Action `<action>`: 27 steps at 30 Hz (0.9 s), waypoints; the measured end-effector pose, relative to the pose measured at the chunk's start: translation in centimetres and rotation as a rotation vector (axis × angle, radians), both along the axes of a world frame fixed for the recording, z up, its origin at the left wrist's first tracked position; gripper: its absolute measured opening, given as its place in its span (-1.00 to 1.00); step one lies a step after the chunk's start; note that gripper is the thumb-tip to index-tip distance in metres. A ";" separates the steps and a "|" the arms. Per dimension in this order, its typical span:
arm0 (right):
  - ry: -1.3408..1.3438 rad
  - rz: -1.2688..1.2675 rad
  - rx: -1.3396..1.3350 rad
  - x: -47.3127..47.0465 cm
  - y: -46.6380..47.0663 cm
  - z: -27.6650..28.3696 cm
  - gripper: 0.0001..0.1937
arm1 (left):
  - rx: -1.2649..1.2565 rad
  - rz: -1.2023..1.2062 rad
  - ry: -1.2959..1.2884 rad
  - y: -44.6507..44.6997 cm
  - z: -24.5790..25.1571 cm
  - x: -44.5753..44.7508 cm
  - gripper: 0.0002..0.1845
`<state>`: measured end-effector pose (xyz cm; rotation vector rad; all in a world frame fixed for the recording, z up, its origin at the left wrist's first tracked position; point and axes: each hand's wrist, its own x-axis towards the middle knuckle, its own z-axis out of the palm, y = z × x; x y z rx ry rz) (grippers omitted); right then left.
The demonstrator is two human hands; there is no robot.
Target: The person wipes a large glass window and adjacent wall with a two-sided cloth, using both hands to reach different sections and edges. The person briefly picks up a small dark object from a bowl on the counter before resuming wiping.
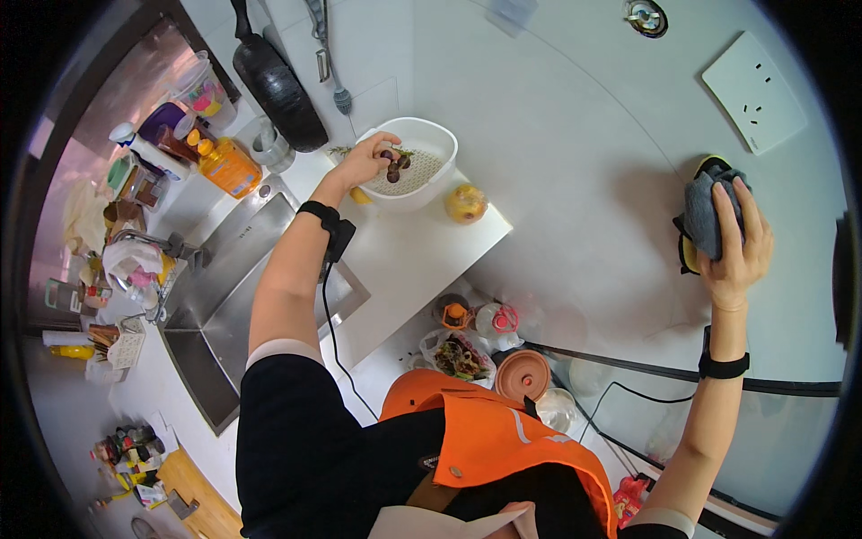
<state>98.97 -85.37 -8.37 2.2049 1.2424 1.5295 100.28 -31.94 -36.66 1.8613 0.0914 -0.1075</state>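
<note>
My left hand [367, 162] reaches over a white perforated basket [439, 185] at the corner of the counter. Its fingers pinch a small bunch of dark grapes [393, 174] above the basket's floor. Against the pale wall on the right, my right hand [739, 249] presses a grey cloth [704, 219]; yellow and black edges show around it. Right of the basket sits a round yellowish fruit or onion [466, 203]. A small yellow piece [360, 196] lies by the basket's near side, partly behind my left wrist.
A steel sink [236, 283] lies left, beneath my left arm. Behind it stand an orange pump bottle [232, 168] and a metal cup [273, 148]. A black pan [279, 91] hangs above. Bottles [497, 320] and a lidded brown pot [522, 375] stand below. A wall socket [754, 94] is upper right.
</note>
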 end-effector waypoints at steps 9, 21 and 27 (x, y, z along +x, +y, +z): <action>-0.021 0.025 0.018 0.1 0.1 -0.1 -0.38 | -0.726 -0.039 -0.060 -4.4 8.1 -3.8 -0.65; -0.012 0.021 0.037 0.0 -0.1 -0.2 -0.28 | -0.969 -0.652 -0.338 -17.2 22.2 -14.0 -0.53; -0.017 0.009 0.003 0.0 -0.2 -0.3 -0.43 | -1.212 -1.170 -0.296 -24.1 28.0 -22.0 -0.58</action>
